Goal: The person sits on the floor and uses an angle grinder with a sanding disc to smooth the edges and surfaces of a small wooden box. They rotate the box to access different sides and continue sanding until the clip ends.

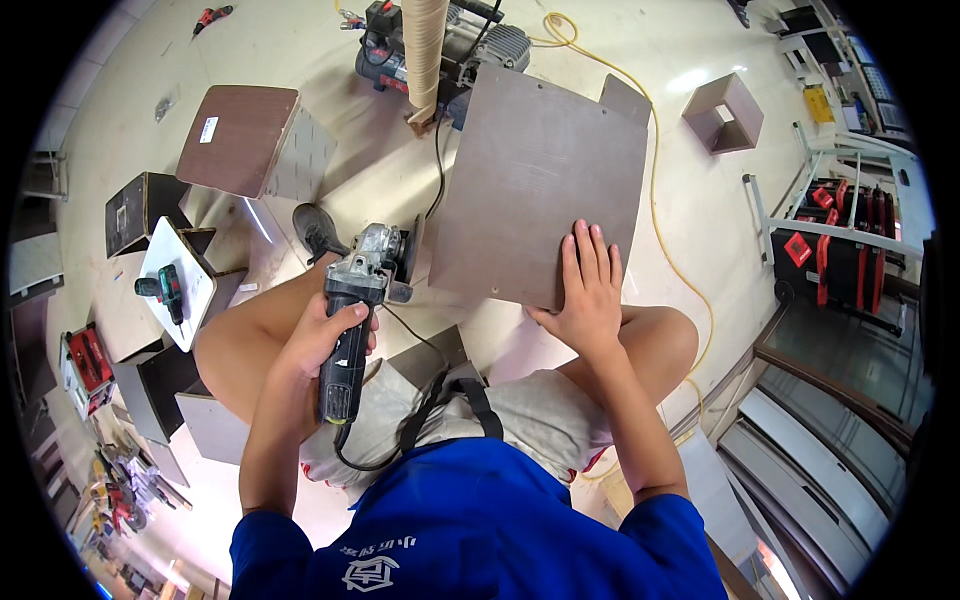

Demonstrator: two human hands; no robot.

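Observation:
My left hand (325, 335) is wrapped round the black body of an angle grinder (345, 375). The grinder's metal head points away from me, and its disc (410, 250) stands edge-on close to the left edge of a flat brown board (540, 180). Whether the disc touches the board or spins, I cannot tell. My right hand (590, 300) lies flat with fingers stretched out on the board's near right part. Small holes show near the board's edges. A black cord runs from the grinder's rear end past my lap.
An air compressor (500, 50) stands beyond the board, beside a wrapped post (425, 50). Brown-topped box (240, 140) and white-topped stool with a drill (172, 293) are at left. A yellow hose (655, 200) curves along the right, near a hollow box (725, 112) and toolboxes (840, 255).

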